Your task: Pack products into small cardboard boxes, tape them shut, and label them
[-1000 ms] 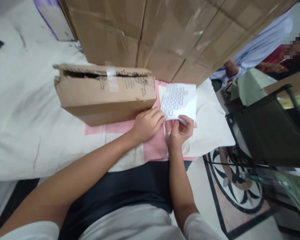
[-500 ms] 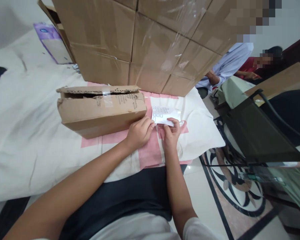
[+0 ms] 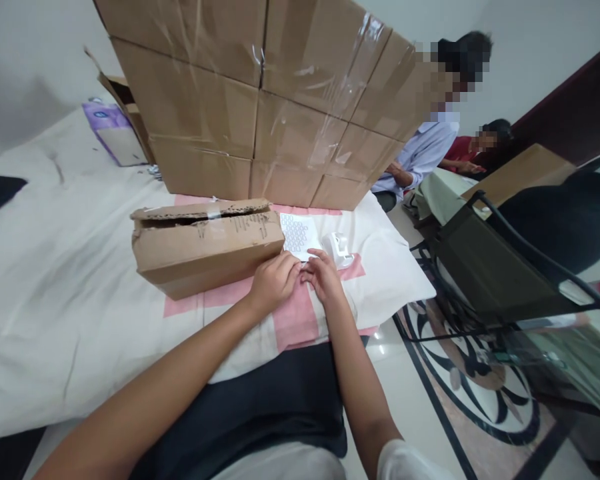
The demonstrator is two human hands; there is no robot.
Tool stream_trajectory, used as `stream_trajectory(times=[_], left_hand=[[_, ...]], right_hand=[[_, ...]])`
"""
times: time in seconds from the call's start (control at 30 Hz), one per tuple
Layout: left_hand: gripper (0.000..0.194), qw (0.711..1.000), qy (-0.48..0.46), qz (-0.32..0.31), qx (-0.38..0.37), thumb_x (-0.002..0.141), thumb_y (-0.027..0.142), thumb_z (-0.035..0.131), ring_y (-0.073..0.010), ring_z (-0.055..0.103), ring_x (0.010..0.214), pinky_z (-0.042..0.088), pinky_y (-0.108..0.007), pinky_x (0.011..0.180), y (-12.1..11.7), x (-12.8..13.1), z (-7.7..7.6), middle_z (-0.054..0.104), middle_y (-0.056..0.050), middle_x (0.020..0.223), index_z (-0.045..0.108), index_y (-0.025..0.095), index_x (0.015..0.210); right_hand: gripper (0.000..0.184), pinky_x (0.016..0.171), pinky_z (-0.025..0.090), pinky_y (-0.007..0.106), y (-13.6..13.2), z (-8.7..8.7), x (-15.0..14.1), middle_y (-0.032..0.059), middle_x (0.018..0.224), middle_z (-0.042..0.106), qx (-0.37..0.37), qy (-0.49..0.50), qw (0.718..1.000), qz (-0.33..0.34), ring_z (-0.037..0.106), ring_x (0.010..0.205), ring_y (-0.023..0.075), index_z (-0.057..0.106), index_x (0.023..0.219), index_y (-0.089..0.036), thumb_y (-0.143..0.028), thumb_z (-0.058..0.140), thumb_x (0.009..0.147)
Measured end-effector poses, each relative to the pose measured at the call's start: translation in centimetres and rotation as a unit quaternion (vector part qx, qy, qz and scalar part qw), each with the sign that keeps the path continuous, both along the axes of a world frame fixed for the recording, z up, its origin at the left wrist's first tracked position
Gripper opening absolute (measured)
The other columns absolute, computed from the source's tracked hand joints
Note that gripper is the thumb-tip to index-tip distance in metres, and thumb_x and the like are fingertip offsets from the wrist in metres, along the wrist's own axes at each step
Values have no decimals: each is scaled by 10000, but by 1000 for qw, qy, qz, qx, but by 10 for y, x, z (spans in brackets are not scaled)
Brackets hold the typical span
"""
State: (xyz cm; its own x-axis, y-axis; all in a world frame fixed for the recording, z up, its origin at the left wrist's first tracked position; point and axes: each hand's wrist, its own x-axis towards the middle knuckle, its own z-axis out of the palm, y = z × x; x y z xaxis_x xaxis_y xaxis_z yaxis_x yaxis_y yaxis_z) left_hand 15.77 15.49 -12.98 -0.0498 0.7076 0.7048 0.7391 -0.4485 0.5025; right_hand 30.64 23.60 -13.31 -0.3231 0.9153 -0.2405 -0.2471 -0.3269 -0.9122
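A white sheet (image 3: 300, 233) printed with rows of small outlined shapes lies at the right end of the open-topped cardboard box (image 3: 215, 253). At its lower edge my left hand (image 3: 276, 277) is closed, thumb and fingers pinched on the near corner. My right hand (image 3: 325, 277) meets it there, index finger over the sheet's edge and thumb close to the left fingertips. Whether a small piece sits between the fingertips is too fine to make out. Just beyond my right hand stands a white, clear-sided object (image 3: 338, 250), apparently a tape dispenser.
A tall stack of taped cartons (image 3: 300, 127) stands behind the box. At the left is a purple-and-white pack (image 3: 115, 137). A dark folding chair (image 3: 500, 273) is on the right. Two people sit beyond, one in a light blue shirt (image 3: 430, 150). The bedding's edge (image 3: 430, 290) drops to patterned floor.
The view has shifted, showing more of the people. My right hand has moved left to meet my left hand, and the sheet now lies flatter, with the white object uncovered beside it.
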Motion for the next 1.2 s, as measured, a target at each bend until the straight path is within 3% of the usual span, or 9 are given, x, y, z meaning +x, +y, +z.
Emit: stream_trajectory(times=[0.2,0.33,0.57,0.67,0.9,1.0,1.1,1.2], left_hand=[[302,1000,0,0,-3,1073,277,372,-157,634,755,470,-284,720,-2,1,1,681,-30,850,612,202,905],[306,1000,5,-3,-4,1069,288,375,-171,666,831,496,-283,766,-1,0,2,693,-45,882,628,198,921],[315,1000,4,-2,-18,1070,284,375,-169,644,768,491,-284,745,-2,-1,2,663,-34,822,614,193,886],[305,1000,2,-5,-26,1068,286,379,-170,653,792,498,-282,765,-2,-1,2,675,-37,844,621,195,907],[274,999,2,-10,-37,1060,284,391,-177,677,876,520,-291,826,-1,-2,-2,705,-55,937,636,197,974],[283,999,6,-10,-37,1060,283,385,-180,671,854,521,-298,812,-1,-2,-1,697,-51,903,628,202,941],[294,999,6,-9,-35,1062,276,377,-179,668,830,517,-299,793,-2,-3,1,689,-49,873,613,205,901],[293,999,4,-10,-36,1067,277,376,-171,668,812,513,-294,778,-3,-2,3,693,-48,880,610,205,907]], right_hand=[[247,415,549,217,21,13,-16,-30,650,646,-23,-24,999,9,683,528,150,548,1019,-196,-175,667,803],[185,399,524,201,38,32,-31,0,711,665,-25,-47,998,16,718,571,163,550,1004,-192,-155,640,846],[144,464,559,203,58,61,-38,32,804,657,-9,-72,997,21,731,628,152,566,958,-178,-208,683,879],[148,489,571,209,57,58,-40,31,823,650,-11,-82,996,24,736,637,154,562,963,-179,-201,682,881],[172,477,556,212,62,27,-55,17,775,643,-28,-99,994,33,706,578,142,506,1015,-190,-130,590,877],[179,503,564,215,71,24,-62,8,751,638,-23,-95,994,42,693,560,131,500,1004,-189,-133,578,852],[296,484,549,219,73,27,-61,-11,746,639,-4,-96,995,40,673,532,127,519,1095,-193,-164,609,814],[456,379,434,199,57,26,-46,-13,770,658,43,-98,994,24,579,433,106,544,1214,-206,-243,671,778]])
